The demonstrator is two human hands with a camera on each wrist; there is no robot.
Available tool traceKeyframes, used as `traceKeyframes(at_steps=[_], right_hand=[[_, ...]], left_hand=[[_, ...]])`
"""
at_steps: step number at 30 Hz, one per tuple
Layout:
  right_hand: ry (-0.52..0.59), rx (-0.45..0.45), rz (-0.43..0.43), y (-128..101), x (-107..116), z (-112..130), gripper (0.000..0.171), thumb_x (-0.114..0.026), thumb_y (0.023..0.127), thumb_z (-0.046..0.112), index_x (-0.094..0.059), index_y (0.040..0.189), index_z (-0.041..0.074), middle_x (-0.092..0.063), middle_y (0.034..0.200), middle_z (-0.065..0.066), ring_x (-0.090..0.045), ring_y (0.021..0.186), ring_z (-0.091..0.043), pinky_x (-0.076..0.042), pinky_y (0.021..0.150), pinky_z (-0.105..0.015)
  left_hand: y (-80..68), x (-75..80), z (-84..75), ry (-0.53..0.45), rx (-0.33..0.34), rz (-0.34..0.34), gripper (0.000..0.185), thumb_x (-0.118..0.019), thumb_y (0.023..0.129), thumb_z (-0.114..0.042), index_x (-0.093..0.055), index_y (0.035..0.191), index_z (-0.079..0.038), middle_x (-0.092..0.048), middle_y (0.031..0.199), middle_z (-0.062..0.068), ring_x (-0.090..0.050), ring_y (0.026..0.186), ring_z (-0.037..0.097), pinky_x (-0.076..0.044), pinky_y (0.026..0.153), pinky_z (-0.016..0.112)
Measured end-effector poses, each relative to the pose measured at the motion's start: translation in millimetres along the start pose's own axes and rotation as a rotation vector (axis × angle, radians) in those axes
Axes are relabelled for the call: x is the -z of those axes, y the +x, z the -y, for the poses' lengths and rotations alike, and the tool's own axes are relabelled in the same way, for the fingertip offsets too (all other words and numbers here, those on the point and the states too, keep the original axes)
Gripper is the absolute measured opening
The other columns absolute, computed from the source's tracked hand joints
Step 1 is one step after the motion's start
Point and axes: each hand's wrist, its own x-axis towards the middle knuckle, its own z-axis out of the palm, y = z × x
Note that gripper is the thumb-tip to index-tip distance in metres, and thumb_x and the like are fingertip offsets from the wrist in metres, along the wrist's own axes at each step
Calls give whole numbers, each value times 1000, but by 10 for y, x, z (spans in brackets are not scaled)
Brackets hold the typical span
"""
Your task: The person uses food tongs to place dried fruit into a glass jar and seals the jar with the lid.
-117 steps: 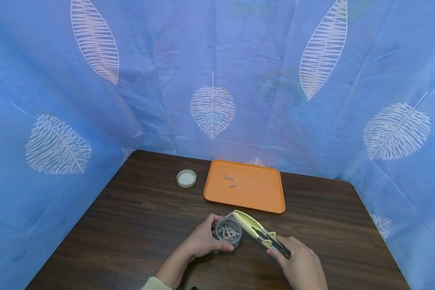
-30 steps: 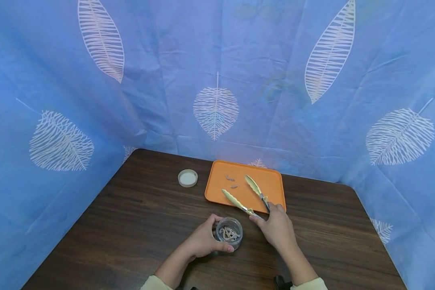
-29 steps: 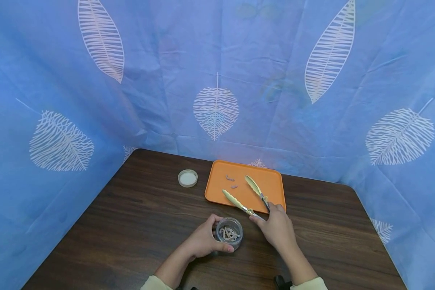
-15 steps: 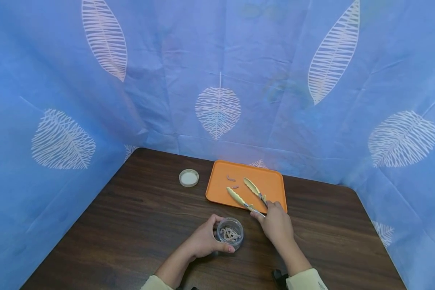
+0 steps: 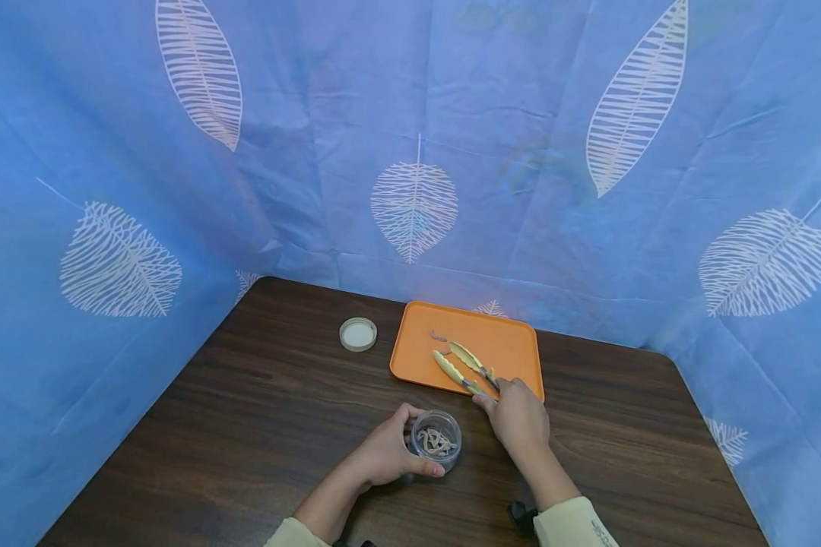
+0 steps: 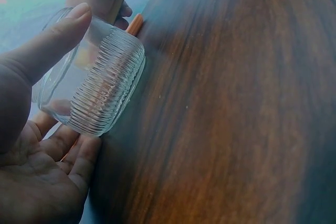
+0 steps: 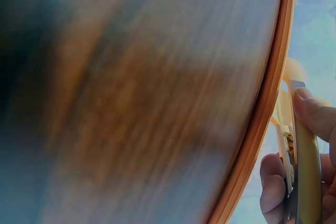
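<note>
My left hand (image 5: 388,451) grips a clear ribbed jar (image 6: 107,80) with thumb and fingers round its side. Several thin, pale, worm-like pieces (image 5: 435,441) lie inside the open jar. Over the front of the orange tray (image 5: 499,342), my right hand (image 5: 520,416) holds tongs (image 5: 475,363) with pale yellow tips, their arms a little apart. The tong tips are close around a small pinkish strip (image 5: 446,352) on the tray, which they partly cover in the head view. A second curled strip (image 5: 439,336) lies just behind it.
A round lid (image 5: 358,334) with a white inside lies left of the tray on the dark wooden table (image 5: 267,395). A blue curtain (image 5: 301,152) with white leaf prints hangs behind the table and along its sides.
The right hand has brought the tongs from the jar to the tray. In the last second the tong arms have drawn closer together near the front strip. The left hand keeps the jar in place.
</note>
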Motion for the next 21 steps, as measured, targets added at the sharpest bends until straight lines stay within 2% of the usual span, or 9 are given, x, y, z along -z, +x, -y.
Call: traceKeyframes(at_steps=[6,14,21], right_hand=[[0,9,-14,0,4,9,62,-83,95,47,-74,135,1,-76,107,-18,-70,81,-31,-59,69,-49],[18,-18,-16,5,-24,-21,55,-84,95,46,-77,133,7,-78,108,-14,-72,82,-31,-58,68,-48],[31,-29,-13,7,-2,-32,53,-85,94,44,-78,132,7,-79,111,-14,-74,87,-34,-58,68,-49]], left_hand=[[-1,-3,0,-8,1,-2,79,-101,78,-29,-56,141,-17,-67,137,6,-62,129,26,-50,110,55],[-10,-1,-6,-8,9,-11,80,-102,76,-29,-57,141,-18,-68,136,6,-62,128,25,-49,110,54],[-13,-3,-11,-11,6,-15,80,-102,76,-29,-57,141,-18,-68,135,5,-63,126,23,-50,108,52]])
